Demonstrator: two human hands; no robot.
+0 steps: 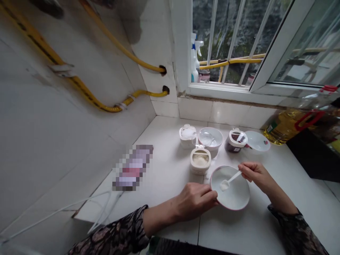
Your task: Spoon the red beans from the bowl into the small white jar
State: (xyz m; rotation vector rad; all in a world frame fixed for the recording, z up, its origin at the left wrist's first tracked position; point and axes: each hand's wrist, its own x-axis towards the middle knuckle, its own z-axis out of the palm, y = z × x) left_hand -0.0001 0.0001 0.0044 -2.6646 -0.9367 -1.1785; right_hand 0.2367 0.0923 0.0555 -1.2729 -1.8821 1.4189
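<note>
The left hand (198, 202) pinches the rim of the bowl (239, 195) just beside the open jar (200, 161), while the right hand (253, 172) pinches the spoon (235, 176), which I'd hold low and level.

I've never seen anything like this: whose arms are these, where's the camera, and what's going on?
There's no machine here: these are a person's own bare hands. The single picture comes from a camera worn on their head, looking forward and down. The left hand holds a shallow bowl by its rim. The right hand holds a small white spoon with some white powder over that bowl. On the white counter behind stand three small jars, two more bowls and a bottle of yellow oil. One object at left is pixelated.
</note>
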